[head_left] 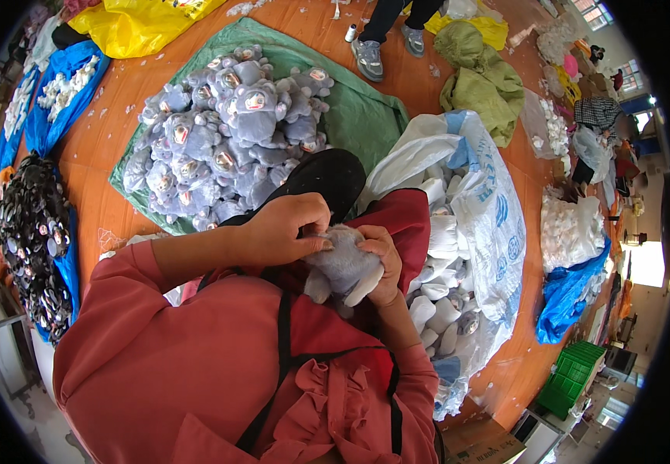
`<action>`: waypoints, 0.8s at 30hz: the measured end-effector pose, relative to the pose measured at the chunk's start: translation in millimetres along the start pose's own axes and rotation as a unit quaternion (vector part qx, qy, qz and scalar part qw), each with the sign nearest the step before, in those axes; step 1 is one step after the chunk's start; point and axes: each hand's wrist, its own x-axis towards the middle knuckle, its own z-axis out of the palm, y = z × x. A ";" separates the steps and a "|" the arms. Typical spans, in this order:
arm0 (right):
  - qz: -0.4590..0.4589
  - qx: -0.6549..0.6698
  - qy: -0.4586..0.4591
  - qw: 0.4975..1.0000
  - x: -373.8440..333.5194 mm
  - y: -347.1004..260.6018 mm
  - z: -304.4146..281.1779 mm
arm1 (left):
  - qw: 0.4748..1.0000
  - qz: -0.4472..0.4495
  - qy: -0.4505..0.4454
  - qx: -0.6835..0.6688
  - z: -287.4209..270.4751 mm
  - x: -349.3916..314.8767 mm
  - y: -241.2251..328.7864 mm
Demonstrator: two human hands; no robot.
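Observation:
A small grey plush toy (343,267) rests over my lap, its short limbs pointing down toward me. My left hand (296,224) pinches its upper left edge between thumb and bent fingers; whether a needle or thread is there is too small to tell. Around its right side wraps my right hand (381,259), thumb on top. In front of me lies a large heap of grey plush toys (219,139) with light face patches, spread on a green sheet (350,116). Close by my right side stands an open white woven sack (497,232) holding white and grey stuffed pieces (443,309).
Dark plush pieces (37,232) on blue sheeting fill the left. At the far side are a yellow sheet (138,27), a person's shoes (368,58) and an olive sack (482,81). A green crate (571,379) and a cardboard box (482,445) stand at the lower right.

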 end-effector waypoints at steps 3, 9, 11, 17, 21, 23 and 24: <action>0.005 -0.013 -0.002 1.000 1.8 -0.8 -0.1 | 0.999 -0.002 0.015 0.032 6.8 -4.1 -2.4; -0.006 -0.073 0.048 0.996 3.2 -4.4 7.0 | 0.995 -0.081 0.022 -0.058 19.2 -13.1 -2.9; -0.005 -0.073 0.077 0.994 1.3 -2.2 11.2 | 0.995 -0.064 0.018 -0.069 24.8 -14.2 -1.4; 0.024 -0.027 0.166 0.986 -3.5 3.8 26.2 | 0.998 -0.056 -0.004 -0.022 28.5 -16.6 -5.3; 0.029 0.012 0.186 0.982 -6.7 11.2 29.4 | 0.961 -0.195 0.041 -0.194 27.2 -9.9 15.3; 0.018 -0.003 0.159 0.987 -6.2 10.6 26.6 | 0.966 -0.212 0.029 -0.146 24.0 -5.1 15.6; 0.008 -0.015 0.137 0.990 -5.4 10.5 23.5 | 0.964 -0.225 0.022 -0.138 24.4 -3.7 12.8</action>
